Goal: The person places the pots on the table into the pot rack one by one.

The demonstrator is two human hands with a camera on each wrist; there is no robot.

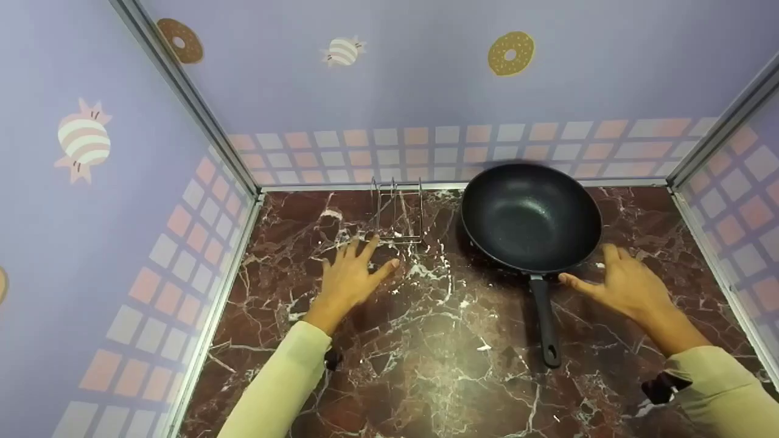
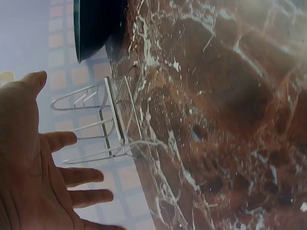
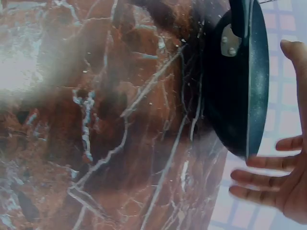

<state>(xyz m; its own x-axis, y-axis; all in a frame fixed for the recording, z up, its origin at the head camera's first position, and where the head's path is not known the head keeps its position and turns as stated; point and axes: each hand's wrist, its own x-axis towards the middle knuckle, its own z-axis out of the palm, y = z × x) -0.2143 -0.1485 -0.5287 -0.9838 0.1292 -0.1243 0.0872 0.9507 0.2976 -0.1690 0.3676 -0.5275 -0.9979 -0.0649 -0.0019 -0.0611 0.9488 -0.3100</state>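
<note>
A black wok-style frying pan (image 1: 529,219) sits at the back right of the marble counter, its handle (image 1: 545,322) pointing toward me. My right hand (image 1: 633,286) is just right of the pan, fingers spread beside its rim and thumb near the handle's base. In the right wrist view, those fingers overlap the rim's edge. Left of the pan stands a thin metal wire rack (image 1: 398,213), close to the back wall. Just in front of that rack is my left hand (image 1: 350,277), with fingers spread and nothing held; the left wrist view shows its palm beside the upright wires.
The dark red marble counter (image 1: 414,365) has white veins and ends at a tiled-pattern back wall (image 1: 356,149). Side panels rise on the left (image 1: 152,255) and right (image 1: 751,207), joined by metal corner strips. Each wrist carries a small black device.
</note>
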